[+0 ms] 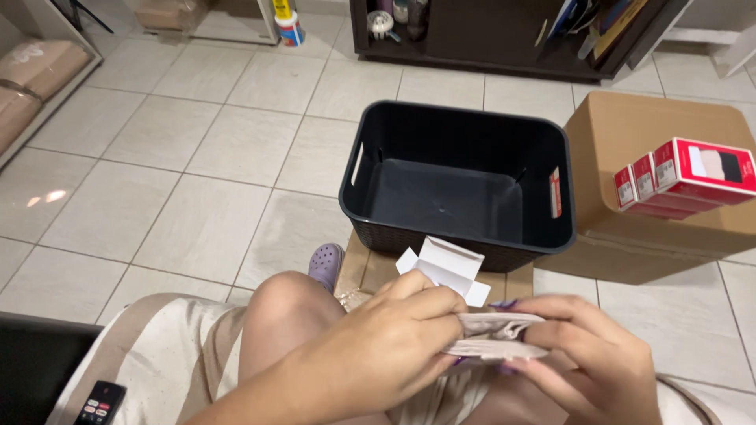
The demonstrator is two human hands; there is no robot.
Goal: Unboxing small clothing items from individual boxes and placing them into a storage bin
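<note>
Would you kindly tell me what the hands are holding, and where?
Both hands hold one small opened box: left hand at its flapped end, right hand at the other.

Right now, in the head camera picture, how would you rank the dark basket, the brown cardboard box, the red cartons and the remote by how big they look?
1. dark basket
2. brown cardboard box, partly cut off, so unsure against the basket
3. red cartons
4. remote, nearest the camera and cut off

Even, warm indoor light filled the view. A bright glare spot sat on the tiled floor (43, 197) near its left edge. Shadows were soft, and both hands blurred slightly.
</note>
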